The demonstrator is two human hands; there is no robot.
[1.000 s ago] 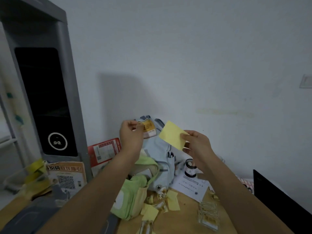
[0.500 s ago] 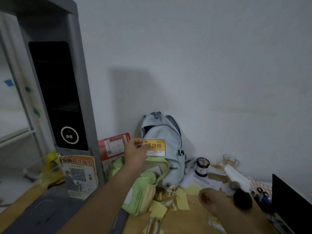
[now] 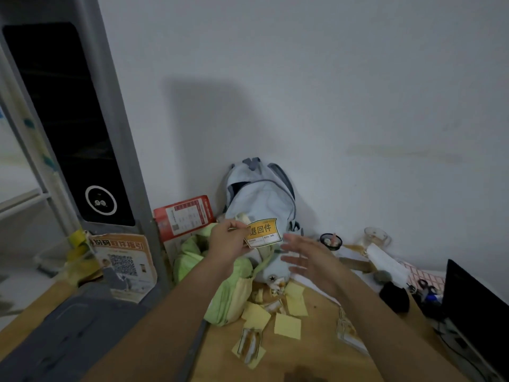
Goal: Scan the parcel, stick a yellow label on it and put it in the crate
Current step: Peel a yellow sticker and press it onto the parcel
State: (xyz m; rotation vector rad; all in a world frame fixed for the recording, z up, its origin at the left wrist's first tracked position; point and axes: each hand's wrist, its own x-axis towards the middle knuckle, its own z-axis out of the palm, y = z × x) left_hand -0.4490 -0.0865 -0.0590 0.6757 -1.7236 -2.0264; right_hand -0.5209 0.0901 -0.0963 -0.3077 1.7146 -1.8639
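Left hand [image 3: 230, 239] pinching yellow label [image 3: 263, 232] by edge, holding it up before backpack [image 3: 261, 199]. Right hand [image 3: 305, 256] hovering beside label, fingers spread, gripping nothing.

The label [image 3: 263, 232] you pinch is orange-yellow with bold dark characters and a white border. Behind it your backpack [image 3: 261, 199] is pale blue with grey trim (a small black star near its base). Beside it lies a lime-green bag [image 3: 228, 293]. Plain pale-yellow backing slips [image 3: 287, 325] litter your tan wooden table [image 3: 311, 351]. The card [image 3: 183, 217] by the grey pillar [image 3: 124, 133] looks red and white, though blurred.
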